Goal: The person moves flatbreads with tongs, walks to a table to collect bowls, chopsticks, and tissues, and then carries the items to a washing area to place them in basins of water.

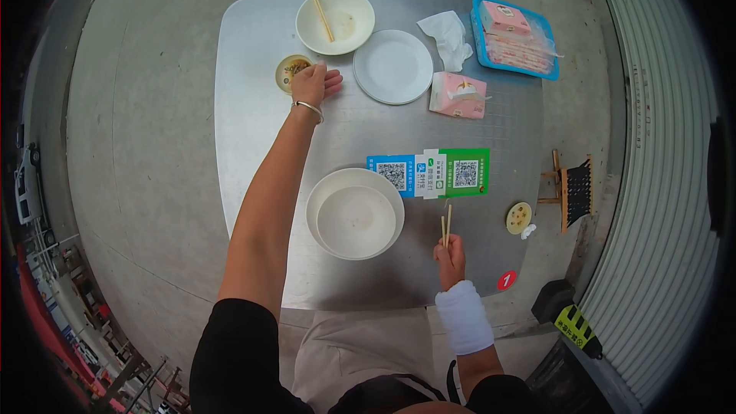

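Observation:
My left hand (pixel 316 84) reaches to the far left of the metal table (pixel 253 123). Its fingers are closed at the rim of a small sauce dish (pixel 285 77) with brown residue; the thumb is partly hidden. Just beyond stands a white bowl (pixel 354 1) with a pair of chopsticks (pixel 319 8) leaning in it. A white plate (pixel 393 67) lies to the right of that hand. At the near right, my right hand (pixel 451 261), its wrist wrapped in white, grips another pair of chopsticks (pixel 446 227), tips pointing away from me. Two nested white bowls (pixel 356 218) stand between my arms.
A blue basket (pixel 478 38) holds a tissue pack and wrapped chopsticks at the far right. Near it are a pink tissue pack (pixel 460 96) and a crumpled tissue (pixel 448 37). QR code cards (pixel 429 174) lie mid-table. Another sauce dish (pixel 518 218) sits at the right edge.

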Demonstrator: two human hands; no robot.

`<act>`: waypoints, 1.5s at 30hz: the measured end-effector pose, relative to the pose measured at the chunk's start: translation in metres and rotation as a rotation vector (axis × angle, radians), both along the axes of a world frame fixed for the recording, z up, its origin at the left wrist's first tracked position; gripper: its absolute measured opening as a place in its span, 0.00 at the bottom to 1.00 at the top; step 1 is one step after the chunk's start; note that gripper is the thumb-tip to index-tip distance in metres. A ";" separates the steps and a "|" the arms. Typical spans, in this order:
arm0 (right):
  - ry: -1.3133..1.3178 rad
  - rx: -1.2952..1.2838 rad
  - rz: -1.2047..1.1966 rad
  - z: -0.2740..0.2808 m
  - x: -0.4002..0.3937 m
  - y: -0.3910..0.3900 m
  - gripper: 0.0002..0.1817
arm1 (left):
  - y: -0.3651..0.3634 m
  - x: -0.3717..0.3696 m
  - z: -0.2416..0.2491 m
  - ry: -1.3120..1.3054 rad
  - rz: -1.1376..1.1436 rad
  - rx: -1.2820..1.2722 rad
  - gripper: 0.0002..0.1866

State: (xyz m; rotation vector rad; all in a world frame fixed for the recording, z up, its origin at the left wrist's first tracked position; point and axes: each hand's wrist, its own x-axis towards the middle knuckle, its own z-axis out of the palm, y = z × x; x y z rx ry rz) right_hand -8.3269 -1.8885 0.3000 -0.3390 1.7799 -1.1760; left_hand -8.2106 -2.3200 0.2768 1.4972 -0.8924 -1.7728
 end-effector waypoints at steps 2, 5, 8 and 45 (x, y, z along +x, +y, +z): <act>-0.019 0.047 -0.023 0.007 0.010 0.008 0.05 | -0.029 -0.027 -0.015 0.032 0.075 0.051 0.21; -0.056 0.145 0.026 0.012 0.012 0.026 0.08 | -0.048 -0.051 -0.024 0.053 0.200 0.093 0.17; -0.048 0.170 -0.013 0.018 0.009 0.032 0.10 | -0.053 -0.050 -0.030 -0.008 0.219 0.020 0.16; 1.072 0.062 1.174 0.019 -0.005 -0.131 0.14 | 0.261 0.150 0.037 -0.393 -0.552 -0.050 0.12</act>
